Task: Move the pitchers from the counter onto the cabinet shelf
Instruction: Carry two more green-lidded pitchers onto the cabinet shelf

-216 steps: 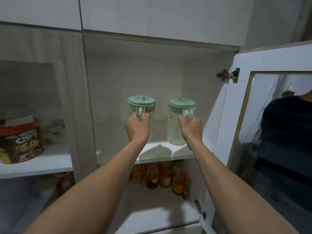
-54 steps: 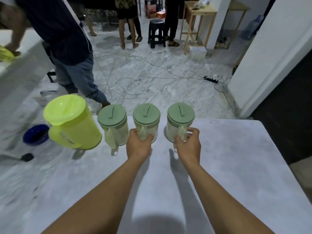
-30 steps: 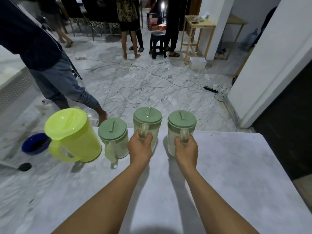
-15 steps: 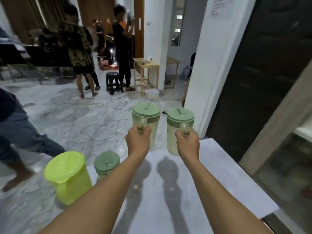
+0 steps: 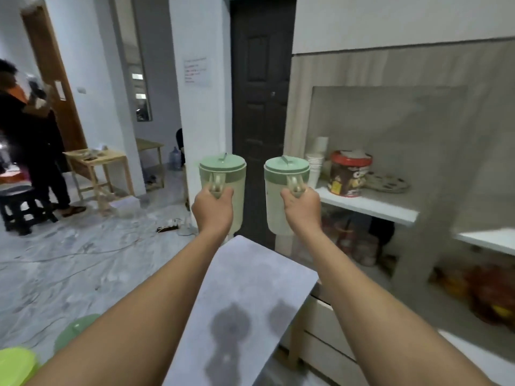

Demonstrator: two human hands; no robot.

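I hold two pale pitchers with green lids in the air above the far end of the grey counter (image 5: 250, 288). My left hand (image 5: 213, 208) grips the handle of the left pitcher (image 5: 223, 185). My right hand (image 5: 302, 210) grips the handle of the right pitcher (image 5: 278, 201). Both pitchers are upright. At the bottom left, a third green-lidded pitcher (image 5: 73, 331) and a yellow-green pitcher (image 5: 14, 367) show only their lids. The cabinet's white shelf (image 5: 370, 204) lies to the right.
On the cabinet shelf stand stacked white cups (image 5: 316, 162), a red-lidded brown tub (image 5: 348, 174) and a plate (image 5: 387, 182). Jars fill the lower shelf (image 5: 354, 246). A dark door (image 5: 259, 107) is straight ahead. A person (image 5: 33, 151), a stool (image 5: 19, 207) and a wooden table (image 5: 97, 168) are at left.
I lifted both pitchers off the counter and turned right. The cabinet has come into view, and the pitchers left on the counter have slid to the bottom left corner.
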